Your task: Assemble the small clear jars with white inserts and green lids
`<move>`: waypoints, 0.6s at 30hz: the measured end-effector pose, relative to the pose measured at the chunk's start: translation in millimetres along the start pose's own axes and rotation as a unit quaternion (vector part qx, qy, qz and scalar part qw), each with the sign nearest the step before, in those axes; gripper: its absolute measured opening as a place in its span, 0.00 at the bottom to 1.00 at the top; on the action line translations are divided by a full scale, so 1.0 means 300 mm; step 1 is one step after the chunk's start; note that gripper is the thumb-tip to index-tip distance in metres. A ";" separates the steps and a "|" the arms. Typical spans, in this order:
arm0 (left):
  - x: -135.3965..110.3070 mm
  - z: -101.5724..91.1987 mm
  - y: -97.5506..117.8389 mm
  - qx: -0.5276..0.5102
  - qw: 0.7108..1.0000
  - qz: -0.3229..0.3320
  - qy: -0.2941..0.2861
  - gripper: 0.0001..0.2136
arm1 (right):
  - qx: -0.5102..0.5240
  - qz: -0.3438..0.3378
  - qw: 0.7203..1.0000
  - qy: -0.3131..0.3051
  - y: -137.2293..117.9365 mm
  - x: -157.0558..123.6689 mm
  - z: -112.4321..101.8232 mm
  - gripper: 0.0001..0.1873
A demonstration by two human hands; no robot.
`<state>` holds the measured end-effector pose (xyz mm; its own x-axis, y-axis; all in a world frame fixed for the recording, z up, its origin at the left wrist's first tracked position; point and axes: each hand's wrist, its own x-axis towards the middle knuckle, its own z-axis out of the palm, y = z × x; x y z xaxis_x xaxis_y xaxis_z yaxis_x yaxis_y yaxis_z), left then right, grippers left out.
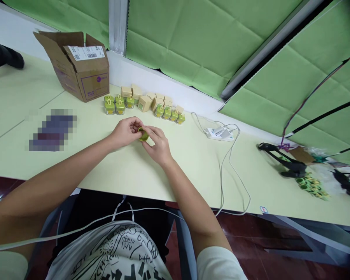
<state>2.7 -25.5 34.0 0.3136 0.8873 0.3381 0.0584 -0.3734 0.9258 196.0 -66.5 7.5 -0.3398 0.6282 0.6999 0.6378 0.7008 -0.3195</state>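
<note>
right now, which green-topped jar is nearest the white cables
The green-topped jar at the right end of the row of four; the other three stand to its left, and the group of five is farther off, near the cardboard box.

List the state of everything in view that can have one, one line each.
Left hand: fingers closed on green round piece
Right hand: fingers closed on it too
Green round piece: held, hollow showing
Large cardboard box: flaps open
Green-capped jars: upright, caps on
Small cartons: apparently closed
White cable: loosely looped
</note>
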 end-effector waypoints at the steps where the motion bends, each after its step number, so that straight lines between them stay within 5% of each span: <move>1: -0.002 -0.001 -0.001 0.010 1.000 0.004 -0.003 0.15 | -0.002 0.003 1.000 -0.002 0.003 -0.001 0.001 0.28; 8: -0.020 -0.010 0.015 0.097 0.994 0.053 -0.017 0.11 | 0.013 -0.005 1.000 0.006 0.009 -0.003 0.007 0.28; 18: -0.013 -0.032 0.017 0.102 0.989 0.102 -0.039 0.18 | 0.051 0.096 0.993 0.037 0.053 -0.002 -0.005 0.26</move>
<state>-7.4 -28.2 39.0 0.4108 0.7676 0.4919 0.1738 -0.5956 0.7843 207.3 -56.3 2.9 -0.1646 0.7292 0.6643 0.6116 0.6038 -0.5113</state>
